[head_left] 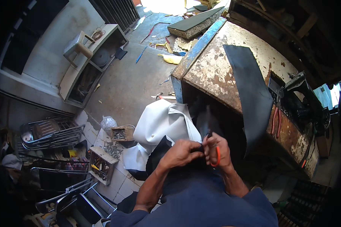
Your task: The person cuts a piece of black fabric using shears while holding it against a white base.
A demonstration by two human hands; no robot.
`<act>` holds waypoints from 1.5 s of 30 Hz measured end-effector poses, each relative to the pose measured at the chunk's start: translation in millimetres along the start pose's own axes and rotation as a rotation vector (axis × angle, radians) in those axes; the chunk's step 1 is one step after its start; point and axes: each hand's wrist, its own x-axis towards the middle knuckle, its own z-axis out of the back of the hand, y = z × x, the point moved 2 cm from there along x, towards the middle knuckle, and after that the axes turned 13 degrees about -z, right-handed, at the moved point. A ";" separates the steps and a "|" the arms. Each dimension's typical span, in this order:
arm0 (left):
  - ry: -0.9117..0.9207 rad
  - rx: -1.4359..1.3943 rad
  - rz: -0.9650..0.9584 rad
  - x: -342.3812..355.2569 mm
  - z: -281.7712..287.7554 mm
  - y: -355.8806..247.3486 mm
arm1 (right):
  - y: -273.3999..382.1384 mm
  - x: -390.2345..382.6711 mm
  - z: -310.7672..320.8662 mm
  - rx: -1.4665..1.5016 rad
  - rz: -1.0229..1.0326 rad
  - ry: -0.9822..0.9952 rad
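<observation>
The left hand pinches the edge of a black sheet material just above the lap, in front of the worn workbench, and the right hand has its fingers curled through orange-handled scissors touching that same edge. The sheet looks thin, light and floppy (probably vinyl or leather, I cannot tell which), so it is best held taut close beside the blades.
</observation>
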 end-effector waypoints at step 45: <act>-0.843 -0.548 0.322 10.9 19.3 17.9 | -45.8 0.0 -1.8 -0.451 0.150 -0.032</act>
